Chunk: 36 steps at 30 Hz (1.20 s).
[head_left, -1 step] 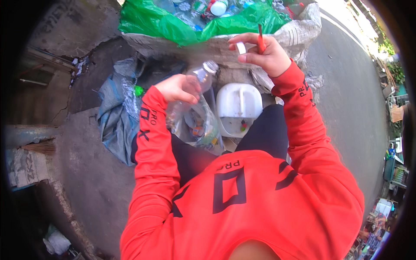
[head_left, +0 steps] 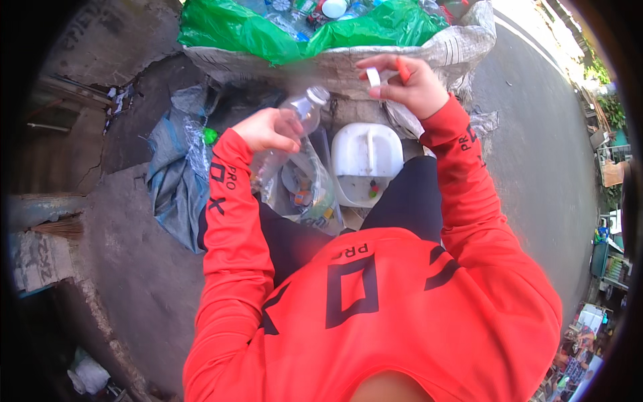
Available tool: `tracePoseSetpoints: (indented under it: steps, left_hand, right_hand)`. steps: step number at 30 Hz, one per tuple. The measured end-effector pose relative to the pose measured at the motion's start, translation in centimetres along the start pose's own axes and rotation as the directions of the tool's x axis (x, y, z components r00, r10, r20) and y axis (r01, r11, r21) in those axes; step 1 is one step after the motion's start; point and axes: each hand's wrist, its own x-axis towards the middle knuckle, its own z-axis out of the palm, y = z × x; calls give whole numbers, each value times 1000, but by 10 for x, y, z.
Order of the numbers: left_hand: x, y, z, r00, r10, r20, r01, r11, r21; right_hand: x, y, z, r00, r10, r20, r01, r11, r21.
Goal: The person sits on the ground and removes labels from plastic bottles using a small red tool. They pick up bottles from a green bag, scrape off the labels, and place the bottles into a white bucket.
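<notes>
A clear plastic bottle (head_left: pixel 309 107) is tilted in my left hand (head_left: pixel 268 130), its neck pointing up and right with no cap on it. The fingers and thumb wrap round its body, and the lower part is hard to make out against clear plastic below. My right hand (head_left: pixel 416 86), up and to the right, pinches a small white cap (head_left: pixel 373 77) between thumb and fingertips. An orange-red handle (head_left: pixel 402 69) of a slim tool is also tucked between those fingers. Cap and bottle neck are apart.
Ahead stands a large white woven sack (head_left: pixel 462 48) lined with a green plastic bag (head_left: pixel 248 32), full of bottles. Between my legs are a cut white jug (head_left: pixel 368 151) with small caps inside and a clear plastic bag (head_left: pixel 315 191). A blue-grey sack (head_left: pixel 175 157) lies left.
My left hand and the bottle have shifted slightly left and up. The thin dark tip above the orange-red handle, seen before, no longer shows clearly. Both grips are unchanged.
</notes>
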Motion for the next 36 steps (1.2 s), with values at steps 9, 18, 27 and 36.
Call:
tracePoseSetpoints:
  steps: [9,18,27,36]
  left_hand:
    - [22,-1,-5,761,123,-637,-269,953,-138]
    - [56,-1,31,739,104,-666,-533,694,-484]
    - [49,-15,35,785,179,-593,-407,870,-277]
    - [47,-16,32,756,62,-652,-185,975,-122]
  right_hand:
    - [-114,249,102,657,743,127,-307,418,-855]
    - [10,77,96,976,216,-40,-216,976,3]
    - [23,67,74,958,279,63,-284,901,327]
    - [22,85,86,963,268,10,-252,892,376]
